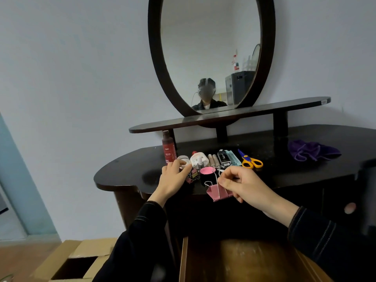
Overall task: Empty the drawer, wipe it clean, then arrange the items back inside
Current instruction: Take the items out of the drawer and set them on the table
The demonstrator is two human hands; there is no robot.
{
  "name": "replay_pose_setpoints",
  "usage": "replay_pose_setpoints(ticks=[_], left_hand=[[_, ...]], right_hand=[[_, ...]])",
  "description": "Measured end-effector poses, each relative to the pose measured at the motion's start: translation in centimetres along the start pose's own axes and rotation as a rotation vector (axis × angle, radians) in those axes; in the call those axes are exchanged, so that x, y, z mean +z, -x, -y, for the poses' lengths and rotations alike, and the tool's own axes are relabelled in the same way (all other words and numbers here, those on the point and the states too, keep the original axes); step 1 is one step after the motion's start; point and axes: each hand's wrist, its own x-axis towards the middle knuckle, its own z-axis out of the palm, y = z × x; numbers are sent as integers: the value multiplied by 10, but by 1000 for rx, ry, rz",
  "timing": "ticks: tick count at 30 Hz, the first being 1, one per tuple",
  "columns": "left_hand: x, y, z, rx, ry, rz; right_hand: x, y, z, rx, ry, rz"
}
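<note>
The wooden drawer stands pulled out below me, its brown bottom bare. My right hand pinches a large pink binder clip by its wire handle, above the dresser's front edge. My left hand reaches over small binder clips, fingertips touching them and a small white jar; what it holds is hidden. On the dark dresser top lie a red bottle, a white tube, a pink-topped black container, a black lighter-like item and blue-orange scissors.
A purple cloth lies crumpled at the dresser's right back. A raised shelf and an oval mirror stand behind the items. An open cardboard box sits on the floor to the left of the drawer.
</note>
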Motion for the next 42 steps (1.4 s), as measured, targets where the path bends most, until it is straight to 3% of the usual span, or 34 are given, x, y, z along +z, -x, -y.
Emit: replay_pose_setpoints(ticks=[7,10,14,18,25,30,37,42], left_hand=[[1,14,7,144,-48,-14],[4,25,7,217,-3,-106],[24,42,-8,412,20,-218],[50,42,-42,646,-139,-250],[81,22,-72,690,-196,-2],[85,23,-69,687,-311,-39],[88,26,-69,631,-387,-2],[88,26,-69,638,-407,2]], right_hand=[[-18,-7,-7,31,7,-52],[-43,-10,-8,-20,97,-137],[-89,-20,-16,-89,352,-304],[-112,-31,-33,8,490,-361],[-111,-38,-52,34,662,-271],[-125,-37,-53,26,623,-79],[-123,-46,-58,34,851,-135],[-118,-55,-54,70,838,-82]])
